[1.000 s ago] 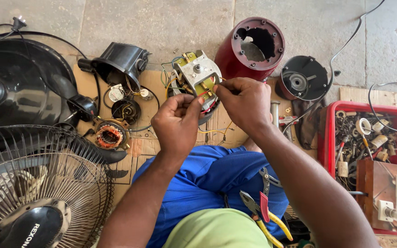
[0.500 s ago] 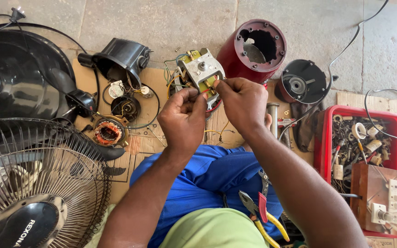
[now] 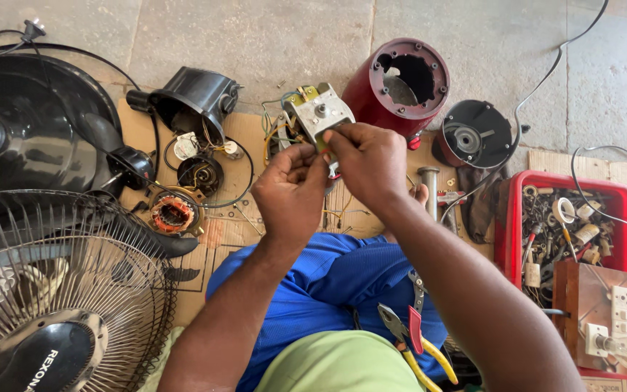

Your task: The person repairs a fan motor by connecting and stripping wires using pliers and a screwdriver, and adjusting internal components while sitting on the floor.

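Note:
A small grey motor block (image 3: 318,112) with yellow, green and white wires hangs in front of me above the cardboard. My left hand (image 3: 289,194) grips its lower edge from below. My right hand (image 3: 371,161) pinches the same lower edge from the right, fingers closed on the block and its wires. Whatever sits between the fingertips is hidden. Both forearms reach up from my lap over blue trousers (image 3: 328,290).
A black fan housing (image 3: 194,101), a copper-wound stator (image 3: 173,214) and a fan guard (image 3: 45,290) lie left. A red cylinder casing (image 3: 400,83) and black round cap (image 3: 477,134) sit behind. A red crate (image 3: 509,225) of parts stands right; pliers (image 3: 411,341) rest on my lap.
My view has shifted slightly. Both hands have closed tighter together on the motor block's lower edge, and the block has tilted a little.

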`<state>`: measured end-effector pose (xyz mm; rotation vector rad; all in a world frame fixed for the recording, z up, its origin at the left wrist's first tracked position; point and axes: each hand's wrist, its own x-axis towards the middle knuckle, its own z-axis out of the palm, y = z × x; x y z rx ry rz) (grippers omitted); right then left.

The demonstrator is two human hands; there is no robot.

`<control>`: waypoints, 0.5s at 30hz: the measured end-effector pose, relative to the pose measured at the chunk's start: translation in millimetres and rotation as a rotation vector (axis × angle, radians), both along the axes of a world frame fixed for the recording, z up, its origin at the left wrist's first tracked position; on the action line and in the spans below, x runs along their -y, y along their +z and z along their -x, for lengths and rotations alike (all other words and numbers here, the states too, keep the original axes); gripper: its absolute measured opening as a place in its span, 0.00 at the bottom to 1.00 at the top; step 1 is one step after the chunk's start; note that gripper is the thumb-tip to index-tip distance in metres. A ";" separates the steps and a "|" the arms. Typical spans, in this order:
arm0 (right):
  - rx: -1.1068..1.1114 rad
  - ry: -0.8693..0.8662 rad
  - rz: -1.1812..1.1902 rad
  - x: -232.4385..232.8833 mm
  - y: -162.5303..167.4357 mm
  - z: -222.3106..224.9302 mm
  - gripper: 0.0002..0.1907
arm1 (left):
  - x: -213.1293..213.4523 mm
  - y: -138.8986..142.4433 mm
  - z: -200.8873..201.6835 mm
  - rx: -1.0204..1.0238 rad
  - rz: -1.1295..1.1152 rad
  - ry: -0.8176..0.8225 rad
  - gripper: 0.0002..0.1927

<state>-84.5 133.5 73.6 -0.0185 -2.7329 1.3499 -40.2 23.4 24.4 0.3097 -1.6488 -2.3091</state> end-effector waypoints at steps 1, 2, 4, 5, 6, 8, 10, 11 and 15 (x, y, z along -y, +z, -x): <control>0.037 0.004 0.028 -3.3 0.6 0.7 0.11 | -0.9 -0.7 -0.3 0.004 0.021 0.007 0.09; 0.054 0.007 0.033 -7.9 1.6 0.0 0.11 | -1.3 -1.6 0.0 0.008 0.042 0.015 0.09; 0.087 0.012 0.038 -14.3 2.5 -2.0 0.11 | -1.4 -3.7 2.0 0.007 0.076 0.033 0.08; 0.074 0.004 0.023 -15.6 2.2 -3.3 0.12 | -2.0 -4.8 2.1 0.015 0.090 0.039 0.08; 0.062 -0.006 0.009 -15.9 1.7 -4.7 0.12 | -1.9 -5.7 2.4 0.018 0.088 0.037 0.08; 0.059 -0.029 -0.017 -16.0 1.2 -5.9 0.12 | -1.4 -7.2 3.7 0.019 0.089 0.034 0.09; 0.079 -0.054 -0.040 -14.8 1.2 -5.8 0.12 | -1.5 -7.8 3.8 0.019 0.081 0.030 0.09; 0.100 -0.058 -0.012 -13.9 1.6 -5.0 0.12 | -1.6 -7.7 3.9 0.018 0.077 0.029 0.09; 0.159 -0.064 0.095 -10.7 3.4 -3.3 0.12 | -3.5 -5.3 3.1 0.005 0.021 0.033 0.09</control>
